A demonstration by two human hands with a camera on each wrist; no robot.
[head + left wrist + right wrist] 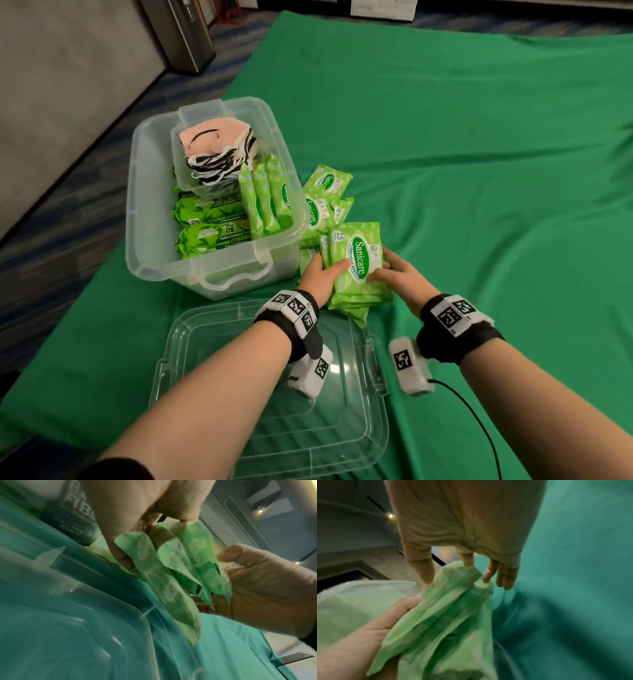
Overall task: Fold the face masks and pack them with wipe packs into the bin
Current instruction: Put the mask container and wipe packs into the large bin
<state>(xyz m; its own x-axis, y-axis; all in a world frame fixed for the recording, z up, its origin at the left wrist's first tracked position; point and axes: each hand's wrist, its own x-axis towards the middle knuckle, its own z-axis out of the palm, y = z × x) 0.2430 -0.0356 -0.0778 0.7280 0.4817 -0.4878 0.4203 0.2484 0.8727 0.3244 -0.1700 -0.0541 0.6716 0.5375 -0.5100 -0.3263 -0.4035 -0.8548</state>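
Left hand (320, 275) and right hand (397, 274) clamp a stack of Sanicare wipe packs (358, 270) at 3 o'clock of the bin (219, 270). Soft, slick film (likely slippery): grip the stack's flanks.

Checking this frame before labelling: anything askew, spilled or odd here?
Nothing damaged or spilled. Loose small wipe packs lie jumbled on the green cloth beside the bin, unpacked. Left hand and right hand grip a stack of packs. The lid lies off, nearer the person.
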